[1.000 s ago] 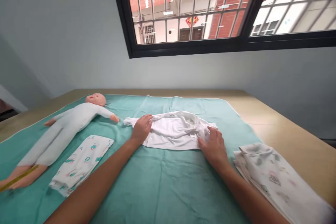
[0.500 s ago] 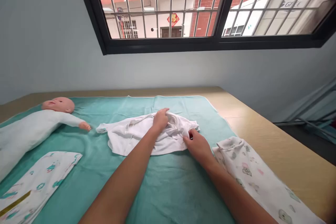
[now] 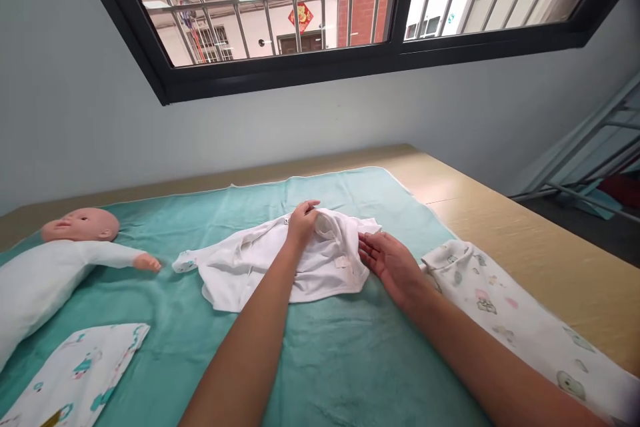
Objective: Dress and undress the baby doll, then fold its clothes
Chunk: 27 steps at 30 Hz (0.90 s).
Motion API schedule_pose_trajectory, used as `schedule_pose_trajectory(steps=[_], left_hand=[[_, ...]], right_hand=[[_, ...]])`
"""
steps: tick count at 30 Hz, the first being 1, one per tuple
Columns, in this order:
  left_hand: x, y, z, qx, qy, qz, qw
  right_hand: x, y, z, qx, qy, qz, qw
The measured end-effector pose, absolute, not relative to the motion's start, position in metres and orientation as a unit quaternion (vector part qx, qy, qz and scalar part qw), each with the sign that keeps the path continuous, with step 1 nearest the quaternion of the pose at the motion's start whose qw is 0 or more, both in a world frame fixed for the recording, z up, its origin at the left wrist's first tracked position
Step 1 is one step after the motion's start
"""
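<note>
A white baby garment (image 3: 240,267) lies crumpled in the middle of a teal towel (image 3: 310,360). My left hand (image 3: 301,223) rests on the garment's upper middle, fingers curled and pinching the cloth near its collar. My right hand (image 3: 390,263) is at the garment's right edge, palm turned up, fingers stretched out and apart, touching the cloth or just beside it. A baby doll (image 3: 55,260) in a pale suit lies on the towel at the far left, one arm reaching toward the garment's sleeve.
A folded printed cloth (image 3: 80,373) lies at the lower left on the towel. Another printed cloth (image 3: 505,327) stretches along the right, partly on the wooden table (image 3: 525,247). A grey wall and a barred window (image 3: 320,7) are behind the table.
My left hand moved from the garment's left part to its upper middle and gathered the cloth. My right hand turned palm up at the right edge. The view swung right.
</note>
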State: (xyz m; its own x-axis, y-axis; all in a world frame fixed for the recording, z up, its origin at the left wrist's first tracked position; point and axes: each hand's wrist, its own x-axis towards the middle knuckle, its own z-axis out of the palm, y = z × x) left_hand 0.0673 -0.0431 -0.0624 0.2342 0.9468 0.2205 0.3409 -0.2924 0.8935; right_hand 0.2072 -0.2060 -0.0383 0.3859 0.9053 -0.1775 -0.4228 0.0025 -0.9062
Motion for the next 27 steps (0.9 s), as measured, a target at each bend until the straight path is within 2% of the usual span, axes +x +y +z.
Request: schedule_pose_trajectory(steps=[3,6,9,12,17,21,27], left_hand=[[0.067,-0.044,-0.062,0.697,0.466,0.407,0.362],[0.067,-0.045,-0.063,0.72,0.466,0.401,0.322],[0.066,-0.046,-0.064,0.732,0.47,0.397,0.293],[0.065,-0.046,-0.065,0.729,0.477,0.4,0.286],[0.066,-0.046,-0.064,0.722,0.478,0.408,0.29],[0.068,-0.049,-0.064,0.73,0.475,0.414,0.263],[0.067,-0.049,-0.066,0.744,0.482,0.429,0.171]], right_hand=[[0.204,-0.204,-0.044,-0.563,-0.315,0.464,0.607],[0.197,-0.205,-0.051,-0.614,-0.447,0.403,0.511],[0.193,-0.209,-0.056,-0.665,-0.554,0.275,0.419],[0.194,-0.211,-0.057,-0.701,-0.58,0.169,0.378],[0.198,-0.21,-0.053,-0.718,-0.567,0.213,0.343],[0.202,-0.208,-0.049,-0.709,-0.564,0.218,0.362],[0.208,-0.211,-0.039,-0.67,-0.452,0.252,0.532]])
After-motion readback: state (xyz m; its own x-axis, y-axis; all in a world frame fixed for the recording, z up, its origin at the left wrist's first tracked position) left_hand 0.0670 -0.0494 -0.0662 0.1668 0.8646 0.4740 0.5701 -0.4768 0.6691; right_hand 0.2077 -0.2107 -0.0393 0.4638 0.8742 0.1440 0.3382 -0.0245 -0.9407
